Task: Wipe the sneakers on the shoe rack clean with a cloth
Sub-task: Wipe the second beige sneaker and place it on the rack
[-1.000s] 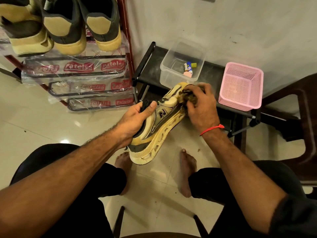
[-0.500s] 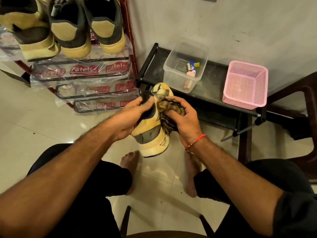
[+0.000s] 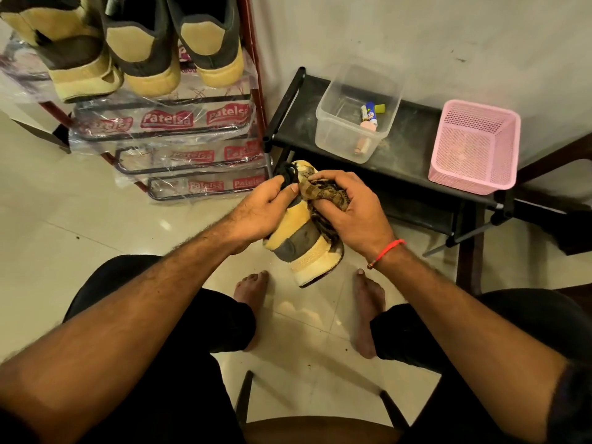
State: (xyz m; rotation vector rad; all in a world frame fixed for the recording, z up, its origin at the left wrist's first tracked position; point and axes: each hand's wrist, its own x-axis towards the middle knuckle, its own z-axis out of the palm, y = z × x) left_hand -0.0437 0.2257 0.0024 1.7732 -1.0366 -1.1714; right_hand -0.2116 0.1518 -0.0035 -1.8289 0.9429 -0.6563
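A yellow and grey sneaker [image 3: 304, 248] hangs between my knees, heel toward me and toe pointing away. My left hand [image 3: 261, 211] grips it at the collar, thumb by the black laces. My right hand [image 3: 347, 209] holds a brown patterned cloth [image 3: 323, 193] bunched against the shoe's right side. Three matching sneakers [image 3: 144, 49] stand heel-out on the top shelf of the red shoe rack [image 3: 256, 78] at the upper left.
A low black rack [image 3: 413, 123] against the wall carries a clear plastic tub [image 3: 355, 113] with small items and a pink mesh basket [image 3: 474, 145]. The red rack's lower shelves are wrapped in printed plastic. My bare feet rest on the tiled floor. A dark wooden chair stands at right.
The sneaker has turned from sole-up sideways to heel toward me. My right hand moved the cloth from the toe back along the shoe's right side.
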